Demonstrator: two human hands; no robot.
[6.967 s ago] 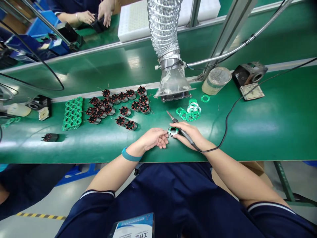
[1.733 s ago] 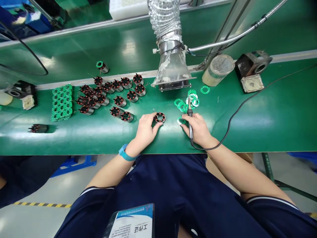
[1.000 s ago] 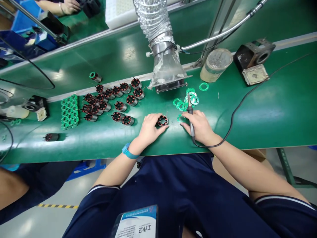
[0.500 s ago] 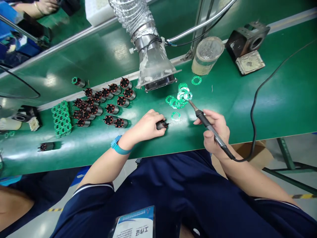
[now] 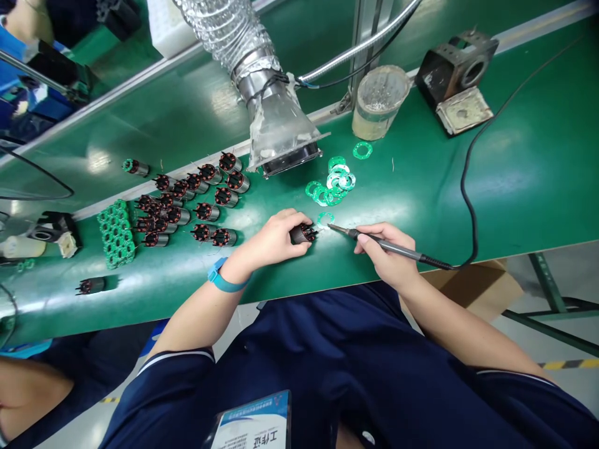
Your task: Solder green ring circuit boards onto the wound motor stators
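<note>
My left hand is closed round a motor stator lying on its side, its dark pronged end facing right. In my right hand is a soldering iron, gripped like a pen, with the tip pointing left at a single green ring-shaped circuit board. Whether the tip touches that ring or is just above the table I cannot tell. Behind it lies a loose pile of green and white ring boards, and one more ring board sits apart near the cup.
Several stators stand in a group to the left, beside a block of green ring boards. A fume extractor hood hangs over the bench. At the back right are a cloudy plastic cup and an iron stand. The iron's cord trails right.
My right hand has swung the soldering iron's tip from the ring pile down to the single ring near the stator. My left hand keeps hold of the stator. The view has shifted slightly.
</note>
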